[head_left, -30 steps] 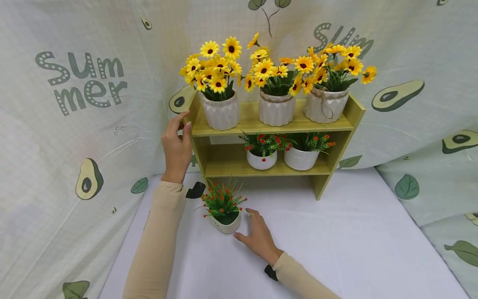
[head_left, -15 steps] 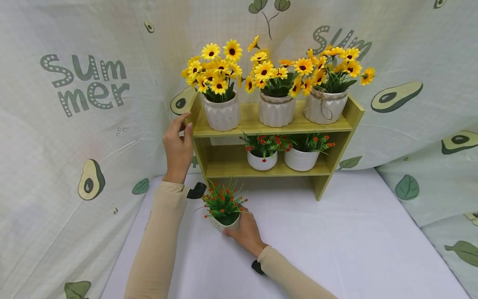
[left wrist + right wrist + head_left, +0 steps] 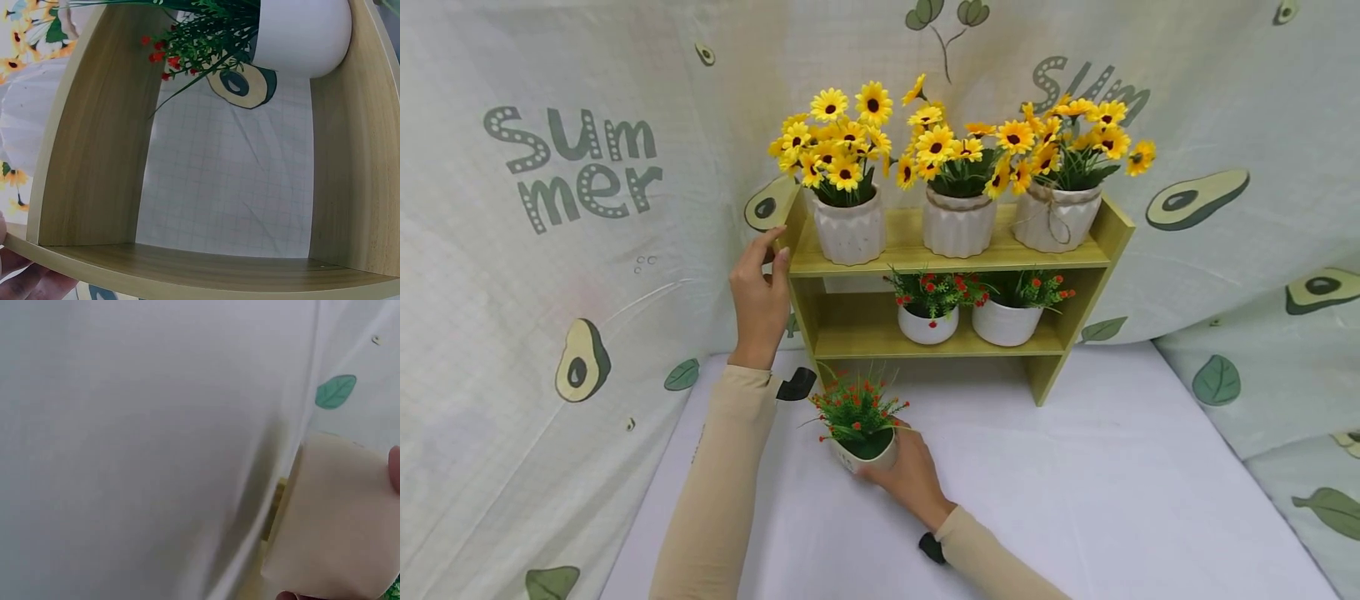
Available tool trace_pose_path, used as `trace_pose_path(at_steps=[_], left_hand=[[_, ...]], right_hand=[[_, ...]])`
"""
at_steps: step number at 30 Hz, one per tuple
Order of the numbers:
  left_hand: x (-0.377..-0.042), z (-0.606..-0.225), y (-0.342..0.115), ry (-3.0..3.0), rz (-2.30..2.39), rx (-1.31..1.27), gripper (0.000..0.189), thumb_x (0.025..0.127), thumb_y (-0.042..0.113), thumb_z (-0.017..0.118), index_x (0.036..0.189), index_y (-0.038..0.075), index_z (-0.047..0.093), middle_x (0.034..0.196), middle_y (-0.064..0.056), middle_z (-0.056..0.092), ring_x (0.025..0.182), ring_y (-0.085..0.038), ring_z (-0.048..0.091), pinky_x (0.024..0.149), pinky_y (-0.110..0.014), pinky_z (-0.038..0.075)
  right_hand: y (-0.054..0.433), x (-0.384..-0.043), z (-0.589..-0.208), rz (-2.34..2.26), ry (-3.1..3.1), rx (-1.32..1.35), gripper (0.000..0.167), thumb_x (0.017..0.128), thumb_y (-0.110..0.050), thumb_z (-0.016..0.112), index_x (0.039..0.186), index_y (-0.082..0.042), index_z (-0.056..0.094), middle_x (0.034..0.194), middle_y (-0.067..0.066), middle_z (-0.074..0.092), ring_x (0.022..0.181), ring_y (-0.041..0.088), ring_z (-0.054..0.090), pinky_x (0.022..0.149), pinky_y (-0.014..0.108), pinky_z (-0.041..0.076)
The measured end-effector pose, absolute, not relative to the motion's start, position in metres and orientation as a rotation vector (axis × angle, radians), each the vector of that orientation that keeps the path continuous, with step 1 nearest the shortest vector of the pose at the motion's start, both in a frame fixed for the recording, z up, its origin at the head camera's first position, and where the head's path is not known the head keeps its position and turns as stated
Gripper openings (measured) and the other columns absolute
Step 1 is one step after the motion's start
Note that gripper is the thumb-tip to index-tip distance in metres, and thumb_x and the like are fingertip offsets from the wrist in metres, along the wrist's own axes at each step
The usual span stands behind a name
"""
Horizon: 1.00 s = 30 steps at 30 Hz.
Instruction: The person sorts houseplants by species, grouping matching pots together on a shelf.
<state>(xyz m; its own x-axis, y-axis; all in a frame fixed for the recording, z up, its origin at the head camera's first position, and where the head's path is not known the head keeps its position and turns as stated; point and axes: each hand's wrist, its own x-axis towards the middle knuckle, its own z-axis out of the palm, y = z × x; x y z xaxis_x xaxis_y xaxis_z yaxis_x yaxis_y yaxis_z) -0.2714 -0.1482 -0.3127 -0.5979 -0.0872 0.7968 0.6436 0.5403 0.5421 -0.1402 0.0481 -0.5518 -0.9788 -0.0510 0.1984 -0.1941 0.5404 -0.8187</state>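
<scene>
My right hand [image 3: 913, 475] grips the right side of a white flowerpot [image 3: 853, 462] in front of the shelf's left end. Green grassy leaves and small red flowers rise from it. Close up in the right wrist view, the pot's smooth wall [image 3: 337, 519] shows with fingertips at its edges. My left hand [image 3: 760, 292] pinches the top of the left side panel of a two-tier wooden shelf [image 3: 850, 333], thumb at the front edge. Fingers of that hand [image 3: 31, 281] appear behind the panel's edge in the left wrist view.
Three ribbed white pots [image 3: 850, 233] of yellow daisies line the top tier. Two white pots with red flowers [image 3: 928, 325] stand on the lower tier, toward the right. A white cloth [image 3: 1150, 500] covers the table; printed curtains [image 3: 587, 275] hang behind and beside it.
My right hand has come in from the right and closed on the flowerpot, which has then shifted slightly rightward. My left hand stays at the shelf's side.
</scene>
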Motion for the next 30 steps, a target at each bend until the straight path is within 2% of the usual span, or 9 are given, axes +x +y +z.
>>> trace_pose_path(at_steps=[9, 18, 22, 30], left_hand=[[-0.274, -0.313, -0.149, -1.941, -1.102, -0.47, 0.032, 0.109, 0.012, 0.059, 0.136, -0.003, 0.067, 0.124, -0.024, 0.07, 0.102, -0.037, 0.068, 0.07, -0.012, 0.043], [-0.274, -0.313, -0.148, -1.946, -1.108, -0.453, 0.032, 0.109, 0.013, 0.06, 0.137, -0.002, 0.067, 0.126, -0.022, 0.07, 0.101, -0.035, 0.067, 0.07, -0.012, 0.043], [-0.273, -0.312, -0.148, -1.955, -1.101, -0.458, 0.033, 0.109, 0.014, 0.059, 0.137, -0.002, 0.067, 0.123, -0.023, 0.07, 0.102, -0.036, 0.068, 0.071, -0.012, 0.043], [-0.272, -0.313, -0.148, -1.961, -1.095, -0.448, 0.033, 0.11, 0.016, 0.058, 0.137, -0.002, 0.067, 0.124, -0.023, 0.07, 0.105, -0.036, 0.069, 0.071, -0.013, 0.043]], right_hand=[[0.072, -0.119, -0.516, 1.462, -2.567, 0.162, 0.083, 0.073, -0.037, 0.098, 0.14, -0.002, 0.063, 0.136, 0.012, 0.066, 0.128, 0.032, 0.058, 0.104, 0.054, 0.048], [0.083, -0.109, -0.475, 1.443, -2.491, 0.17, 0.093, 0.074, -0.03, 0.098, 0.151, -0.002, 0.053, 0.145, 0.017, 0.058, 0.135, 0.036, 0.053, 0.109, 0.059, 0.045], [0.082, -0.115, -0.459, 1.441, -2.454, 0.154, 0.096, 0.075, -0.031, 0.098, 0.153, -0.003, 0.05, 0.15, 0.017, 0.055, 0.139, 0.037, 0.052, 0.112, 0.06, 0.043], [0.071, -0.148, -0.438, 1.27, -2.385, 0.186, 0.089, 0.075, -0.037, 0.097, 0.147, -0.002, 0.059, 0.144, 0.016, 0.062, 0.134, 0.038, 0.055, 0.105, 0.062, 0.047]])
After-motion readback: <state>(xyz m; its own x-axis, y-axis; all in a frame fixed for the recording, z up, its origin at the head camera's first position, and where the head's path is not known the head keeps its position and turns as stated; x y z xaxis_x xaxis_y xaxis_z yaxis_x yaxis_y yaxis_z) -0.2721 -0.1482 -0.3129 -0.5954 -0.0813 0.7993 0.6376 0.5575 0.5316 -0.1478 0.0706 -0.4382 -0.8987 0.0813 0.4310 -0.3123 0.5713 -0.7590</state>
